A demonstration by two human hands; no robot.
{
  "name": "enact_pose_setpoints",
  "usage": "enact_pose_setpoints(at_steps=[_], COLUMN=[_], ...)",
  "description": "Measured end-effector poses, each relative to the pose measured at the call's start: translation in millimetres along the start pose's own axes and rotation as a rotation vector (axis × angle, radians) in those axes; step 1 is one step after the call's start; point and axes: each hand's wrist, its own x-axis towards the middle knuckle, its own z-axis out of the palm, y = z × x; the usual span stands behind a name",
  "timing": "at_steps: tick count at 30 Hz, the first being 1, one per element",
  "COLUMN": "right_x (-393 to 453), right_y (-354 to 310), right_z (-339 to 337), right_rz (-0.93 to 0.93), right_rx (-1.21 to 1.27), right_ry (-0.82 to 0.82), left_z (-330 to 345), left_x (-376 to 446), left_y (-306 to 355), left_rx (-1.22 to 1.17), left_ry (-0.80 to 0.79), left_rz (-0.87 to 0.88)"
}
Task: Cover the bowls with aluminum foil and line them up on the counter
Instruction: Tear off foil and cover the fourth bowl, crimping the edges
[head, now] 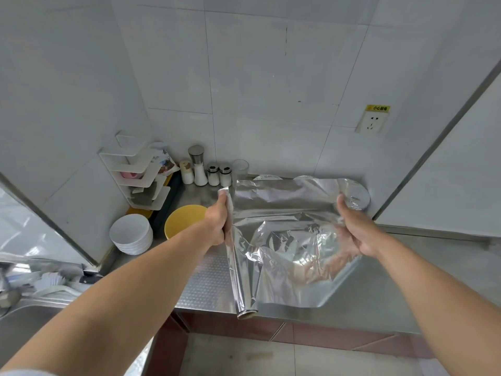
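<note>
Up close, the left hand [217, 223] is gripping the foil roll [238, 267], fingers curled round it, while the right hand [355, 229] is pinching the sheet [287, 210]. Foil is hiding most covered bowls [357, 195] behind; yellow bowl [181, 221] is sitting uncovered beside white bowls [131, 234].

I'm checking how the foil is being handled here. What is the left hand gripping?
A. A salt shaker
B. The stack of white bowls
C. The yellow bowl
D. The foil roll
D: the left hand is wrapped around the foil roll, while the right hand holds the pulled-out foil sheet; the yellow bowl sits untouched on the counter.
</note>
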Motion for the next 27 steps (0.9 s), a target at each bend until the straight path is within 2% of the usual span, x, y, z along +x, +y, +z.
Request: enact_pose_setpoints(at_steps=[3, 6, 8, 10, 12, 15, 18, 27], right_x=[-4, -1, 10, 17, 15, 17, 20, 19], right_y=[10, 21, 25, 27, 21, 13, 11, 13], right_z=[-8, -9, -13, -15, -13, -16, -16, -20], right_rz=[0.151, 0.173, 0.156, 0.117, 0.104, 0.114, 0.084, -0.019], right_rx=[0.119, 0.095, 0.112, 0.064, 0.020, 0.052, 0.076, 0.115], right_ry=[-0.167, -0.143, -0.147, -0.163, -0.146, -0.095, -0.058, 0.042], left_z=[-4, -7, -7, -5, -3, -4, -7, -8], left_x=[2, -5, -6, -3, -6, 5, 12, 4], left_y=[1, -2, -15, -32, -42, -47, -41, -33], left_rx=[0.021, 0.139, 0.159, 0.131, 0.100, -0.011, 0.000, -0.060], left_ry=[-0.037, -0.083, -0.235, -0.347, -0.365, -0.311, -0.244, -0.375], left_rz=[-0.025, -0.180, -0.317, -0.351, -0.368, -0.419, -0.334, -0.254])
